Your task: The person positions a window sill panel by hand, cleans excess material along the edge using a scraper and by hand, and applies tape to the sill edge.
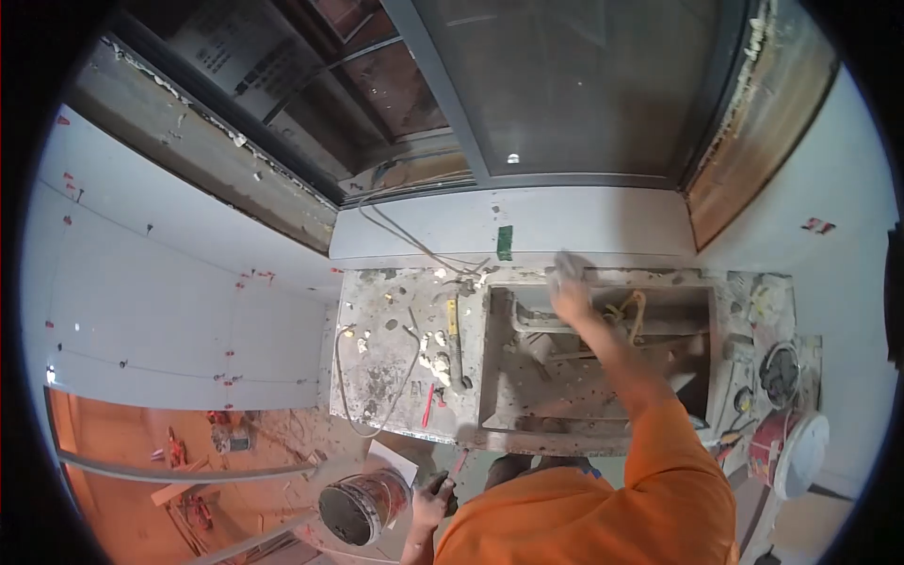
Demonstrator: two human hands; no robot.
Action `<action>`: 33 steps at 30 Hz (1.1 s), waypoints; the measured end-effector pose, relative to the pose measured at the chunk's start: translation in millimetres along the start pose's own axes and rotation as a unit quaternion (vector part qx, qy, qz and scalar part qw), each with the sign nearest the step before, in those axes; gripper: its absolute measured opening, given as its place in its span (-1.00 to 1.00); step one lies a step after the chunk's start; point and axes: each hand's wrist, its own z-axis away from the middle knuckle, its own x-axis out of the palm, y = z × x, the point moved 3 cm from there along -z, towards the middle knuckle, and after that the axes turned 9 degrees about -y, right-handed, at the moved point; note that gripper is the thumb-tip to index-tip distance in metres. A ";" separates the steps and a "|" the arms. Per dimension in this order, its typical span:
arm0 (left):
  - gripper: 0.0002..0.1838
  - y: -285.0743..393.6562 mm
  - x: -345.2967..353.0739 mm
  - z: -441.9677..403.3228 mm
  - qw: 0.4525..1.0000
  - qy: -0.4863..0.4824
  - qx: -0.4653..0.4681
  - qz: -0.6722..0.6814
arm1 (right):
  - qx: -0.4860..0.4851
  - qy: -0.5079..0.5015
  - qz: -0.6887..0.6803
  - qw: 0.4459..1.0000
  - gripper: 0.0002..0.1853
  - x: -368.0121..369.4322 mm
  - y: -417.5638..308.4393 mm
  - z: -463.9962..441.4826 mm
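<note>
My right hand (572, 303) reaches across the rectangular counter opening (486, 363) to the low wall strip (612, 221) behind it. Motion smears its fingers, and a grey patch (568, 267) shows at them; whether this is a rag or dirt I cannot make out. Below the counter's front edge, my left hand (429, 507) is closed around a slim tool (459, 463) with a pinkish end and a dark part at the fingers. The dusty counter (377, 301) carries a long yellow-and-dark tool (454, 330), a red slim tool (427, 405) and pale crumbs.
A bucket of dark grey mix (347, 514) stands left of my left hand. At right, a white-lidded bucket (805, 455) stands beside the counter. A thin hose (341, 377) loops over the counter. Behind rises a dark-framed window (576, 85). Metal bars (188, 471) cross the lower left.
</note>
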 end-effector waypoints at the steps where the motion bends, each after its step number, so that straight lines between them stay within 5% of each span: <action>1: -0.66 -9.0 -1.9 4.7 0.999 0.027 -0.020 0.008 | 0.044 0.002 0.004 0.999 -0.42 12.5 4.0 -39.5; 4: -0.64 -56.0 -15.6 16.4 0.997 0.072 -0.023 -0.005 | 0.093 -0.067 0.077 0.990 -0.37 59.4 12.6 -124.2; 8: -0.65 -102.6 -2.4 42.6 0.986 0.152 -0.014 0.074 | -0.043 -0.067 0.117 0.990 -0.31 104.6 -17.1 -180.5; 12: -0.41 -129.2 14.0 51.6 0.979 0.144 -0.135 0.049 | -0.188 -0.209 0.045 0.959 -0.34 95.8 -59.4 -196.3; 15: -0.65 -138.8 13.7 40.4 0.979 0.143 -0.136 0.046 | -0.364 -0.312 -0.100 0.872 -0.44 91.7 -88.5 -123.7; 18: -0.65 -116.2 9.9 27.3 0.971 0.165 -0.141 0.096 | -0.433 -0.441 -0.174 0.767 -0.46 70.8 -114.5 -54.9; 20: -0.65 -99.9 13.4 23.6 0.964 0.179 -0.149 0.126 | -0.338 -0.217 -0.227 0.887 -0.38 105.2 -102.4 -52.9; 22: -0.63 -77.3 7.7 8.7 0.979 0.146 -0.128 0.062 | -0.210 -0.150 -0.108 0.960 -0.35 88.2 -91.8 -103.9; 24: -0.62 -55.4 6.7 -6.2 0.987 0.105 -0.121 0.018 | -0.202 -0.163 0.096 0.961 -0.34 106.1 -77.5 -124.3; 33: -0.60 -44.2 9.0 -26.8 0.995 0.052 -0.048 -0.074 | -0.137 -0.059 0.185 0.971 -0.37 11.5 72.2 -67.1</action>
